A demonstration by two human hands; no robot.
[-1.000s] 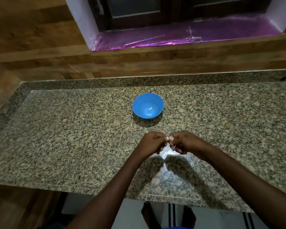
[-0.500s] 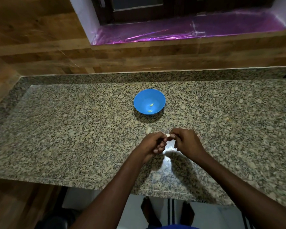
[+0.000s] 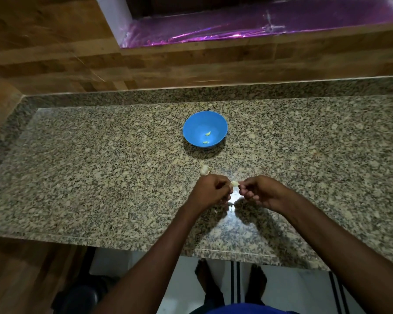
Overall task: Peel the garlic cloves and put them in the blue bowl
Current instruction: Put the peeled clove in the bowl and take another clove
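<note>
Your left hand (image 3: 210,192) & right hand (image 3: 260,191) both pinch the garlic clove (image 3: 234,183); pull skin off slow, don't squash it.

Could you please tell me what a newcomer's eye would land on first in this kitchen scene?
First the round blue plastic bowl at the middle of the speckled granite counter, with two pale peeled garlic cloves inside. Nearer, the left hand and right hand pinch another small pale garlic clove between them. Shiny purple foil lines the window sill behind.
</note>
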